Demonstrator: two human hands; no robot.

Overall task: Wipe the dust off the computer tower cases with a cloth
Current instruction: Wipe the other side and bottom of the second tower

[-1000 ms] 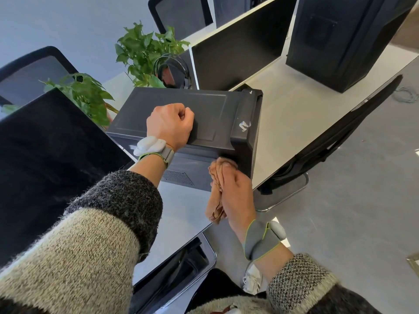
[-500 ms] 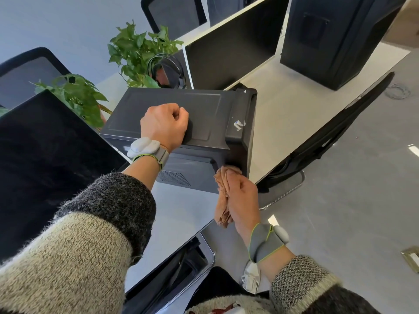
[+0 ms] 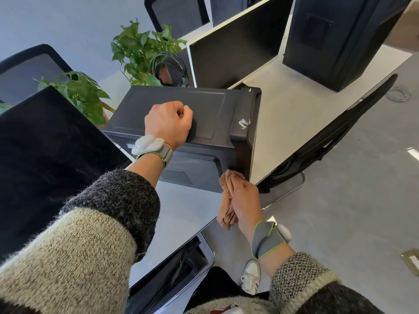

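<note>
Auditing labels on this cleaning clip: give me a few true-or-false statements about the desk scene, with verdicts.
1. The right hand holds a brown cloth against the near tower. True.
2. The left hand lies flat and open on that tower. False: its fingers are curled into a fist on the top panel.
3. A second tower stands further along the desk. True.
4. The headphones lie on the floor. False: they are up behind the near tower, beside a plant.
</note>
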